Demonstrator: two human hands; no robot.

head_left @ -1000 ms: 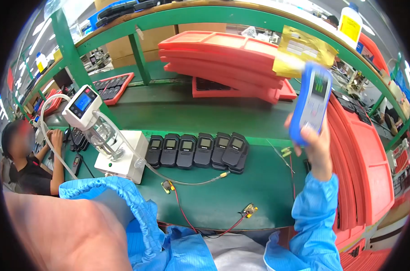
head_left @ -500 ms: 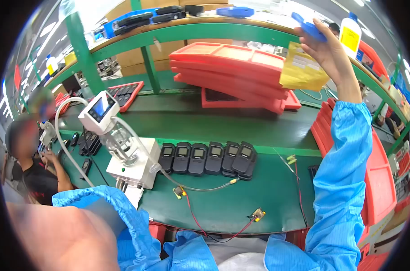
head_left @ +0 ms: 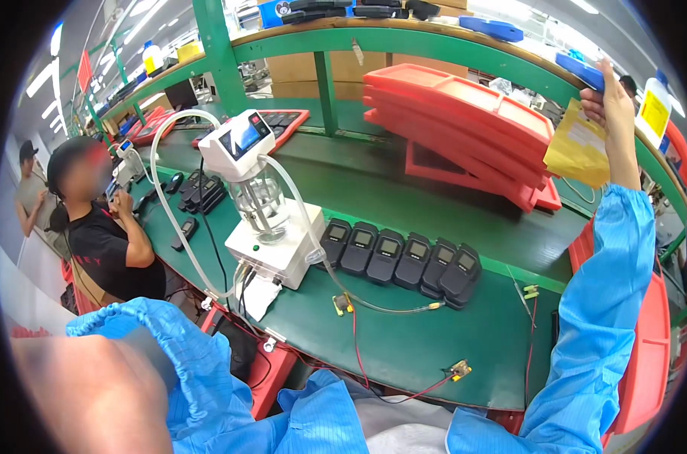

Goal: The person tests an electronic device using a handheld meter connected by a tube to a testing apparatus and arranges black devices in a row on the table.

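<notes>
At the upper right, my right hand [head_left: 613, 106] is raised to the shelf edge, its fingers closed on a flat blue plastic piece [head_left: 580, 71] whose exact kind I cannot make out. A yellow paper packet [head_left: 578, 147] hangs just below that hand. Close to the camera at the lower left, my left hand [head_left: 94, 393] is a large blur with its fingers hidden. Several black handheld devices with small screens [head_left: 389, 253] stand in a row on the green bench [head_left: 404, 340]. Left of them is a white pump-like machine [head_left: 272, 234] with glass jar and clear tube.
Red trays [head_left: 457, 113] are stacked at the back, with more red trays [head_left: 646, 356] at the right. Another blue piece [head_left: 491, 29] and a white bottle [head_left: 654, 113] are on the shelf. Wired connectors [head_left: 458, 370] lie near the front edge. A person [head_left: 105, 234] works at the left.
The view has swung left, so the bench things sit further right in the picture. My right hand stays at the shelf with the blue plastic piece.
</notes>
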